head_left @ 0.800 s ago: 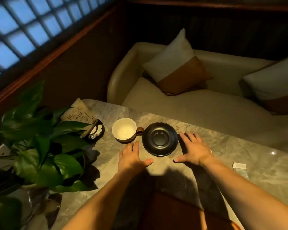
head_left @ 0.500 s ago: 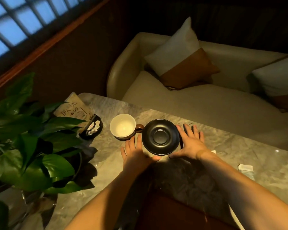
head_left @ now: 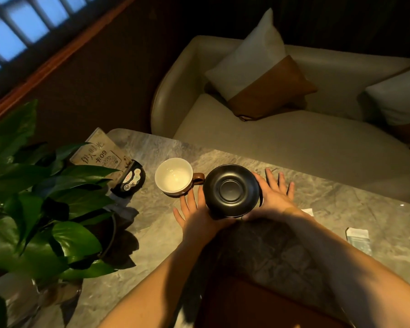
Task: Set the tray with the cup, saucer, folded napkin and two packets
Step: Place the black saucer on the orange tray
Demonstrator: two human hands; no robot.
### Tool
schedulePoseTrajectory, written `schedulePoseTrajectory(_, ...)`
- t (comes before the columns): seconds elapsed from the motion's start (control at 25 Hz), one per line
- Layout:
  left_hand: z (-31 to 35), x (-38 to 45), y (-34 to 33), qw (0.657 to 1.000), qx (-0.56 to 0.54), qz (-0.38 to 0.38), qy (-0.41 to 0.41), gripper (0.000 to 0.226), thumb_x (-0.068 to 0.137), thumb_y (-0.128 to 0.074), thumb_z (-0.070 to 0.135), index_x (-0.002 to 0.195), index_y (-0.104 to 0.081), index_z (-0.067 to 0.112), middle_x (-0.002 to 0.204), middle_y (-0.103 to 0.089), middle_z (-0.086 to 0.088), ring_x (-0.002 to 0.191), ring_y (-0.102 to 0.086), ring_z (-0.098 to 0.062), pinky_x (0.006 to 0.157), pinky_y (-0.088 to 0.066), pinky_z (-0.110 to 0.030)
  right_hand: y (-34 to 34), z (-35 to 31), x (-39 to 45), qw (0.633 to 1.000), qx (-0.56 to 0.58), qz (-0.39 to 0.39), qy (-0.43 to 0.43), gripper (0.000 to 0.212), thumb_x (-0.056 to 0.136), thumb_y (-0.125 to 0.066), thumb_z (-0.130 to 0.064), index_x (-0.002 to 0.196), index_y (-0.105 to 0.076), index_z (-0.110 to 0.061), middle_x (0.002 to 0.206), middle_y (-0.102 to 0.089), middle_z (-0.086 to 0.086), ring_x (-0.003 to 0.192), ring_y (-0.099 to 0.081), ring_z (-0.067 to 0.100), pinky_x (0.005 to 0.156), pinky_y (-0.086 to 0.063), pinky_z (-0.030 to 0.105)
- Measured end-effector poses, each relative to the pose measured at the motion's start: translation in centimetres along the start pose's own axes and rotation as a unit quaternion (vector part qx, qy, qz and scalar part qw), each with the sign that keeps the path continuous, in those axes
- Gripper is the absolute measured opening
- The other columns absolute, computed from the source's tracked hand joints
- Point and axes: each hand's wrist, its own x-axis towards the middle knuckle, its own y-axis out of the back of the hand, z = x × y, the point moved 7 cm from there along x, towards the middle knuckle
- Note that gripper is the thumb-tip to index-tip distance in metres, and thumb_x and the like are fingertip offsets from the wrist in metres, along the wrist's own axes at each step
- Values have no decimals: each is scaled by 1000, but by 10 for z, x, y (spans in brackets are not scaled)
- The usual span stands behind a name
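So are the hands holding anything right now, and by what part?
The black saucer, by its rim: left hand at the near-left edge, right hand at the right edge.

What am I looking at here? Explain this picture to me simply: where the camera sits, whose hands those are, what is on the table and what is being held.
The camera is worn on a person's head and looks down at their own two bare hands. The left hand and right hand cup a black saucer from both sides, fingers spread, on a grey stone table. Whether it is lifted yet is hard to tell. Left of the saucer stands an empty white cup with a brown handle. Further left are a sign card, a small call-button box and a leafy plant. A packet lies at the right. Behind the table is a sofa with cushions.
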Motion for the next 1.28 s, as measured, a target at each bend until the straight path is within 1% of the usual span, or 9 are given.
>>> schedulePoseTrajectory(0.16, 2, -5, 0, 1000, -11, -5, -1, 140, 39, -47, 101, 150, 10, 36, 165, 4, -4, 150, 11, -33, 113, 6, -65, -1, 2, -6, 1000, 19, 7, 2, 146, 28, -77, -78, 147, 2, -50, 163, 19, -3, 143, 32, 31, 113, 22, 57)
schedulePoseTrajectory(0.32, 2, -12, -1, 999, -23, -22, -2, 145, 37, -50, 100, 154, 4, 34, 166, 7, -3, 149, 14, -32, 112, 6, -66, -3, 6, -20, 1000, 16, 22, -6, 146, 27, -75, -81, 148, 1, -49, 164, 15, -1, 144, 29, 33, 114, 20, 56)
schedulePoseTrajectory(0.48, 6, -23, 5, 1000, -1, -20, -2, 139, 45, -68, 88, 154, -1, 34, 166, 4, -1, 150, 9, -32, 113, 1, -65, 0, 6, -35, 999, 9, 41, -8, 142, 30, -76, -81, 146, 1, -51, 164, 12, 2, 144, 26, 37, 113, 19, 57)
schedulePoseTrajectory(0.56, 9, -31, 10, 1000, 5, -21, -14, 137, 46, -67, 89, 155, -1, 35, 166, 6, -1, 150, 9, -33, 114, 0, -65, 2, 5, -46, 999, 2, 45, -8, 142, 33, -76, -81, 147, 3, -51, 164, 12, 2, 144, 26, 39, 112, 18, 58)
schedulePoseTrajectory(0.68, 10, -45, 16, 999, -14, -43, -27, 136, 47, -65, 90, 153, 3, 40, 164, 14, 3, 149, 16, -31, 114, 5, -63, 1, 3, -68, 999, 6, 48, -16, 143, 35, -76, -81, 148, 6, -50, 164, 14, 3, 143, 28, 39, 111, 19, 58)
schedulePoseTrajectory(0.8, 9, -63, 24, 997, -28, -61, -36, 135, 47, -66, 87, 152, 6, 44, 162, 21, 9, 148, 23, -26, 114, 11, -60, -2, 1, -95, 998, 21, 54, -28, 144, 35, -77, -81, 148, 8, -50, 163, 17, 2, 142, 31, 37, 109, 24, 55)
schedulePoseTrajectory(0.96, 6, -92, 35, 994, -48, -68, -68, 135, 41, -62, 88, 150, 7, 47, 162, 23, 11, 146, 27, -22, 114, 14, -57, -12, -4, -133, 996, 27, 74, -39, 144, 33, -72, -85, 146, 10, -50, 163, 17, 0, 141, 34, 33, 109, 24, 53)
schedulePoseTrajectory(1.08, 3, -114, 42, 991, -59, -64, -104, 133, 42, -65, 86, 150, 4, 49, 162, 19, 11, 147, 26, -21, 113, 14, -58, -25, -5, -165, 993, 36, 93, -57, 146, 31, -70, -88, 146, 12, -49, 163, 17, 1, 141, 34, 32, 109, 23, 53)
schedulePoseTrajectory(1.28, -9, -150, 45, 983, -43, -81, -158, 132, 42, -67, 84, 150, 3, 51, 162, 20, 14, 147, 25, -19, 113, 13, -59, -58, -6, -222, 987, 72, 109, -99, 147, 32, -70, -87, 148, 10, -46, 163, 16, 2, 142, 31, 34, 112, 20, 57)
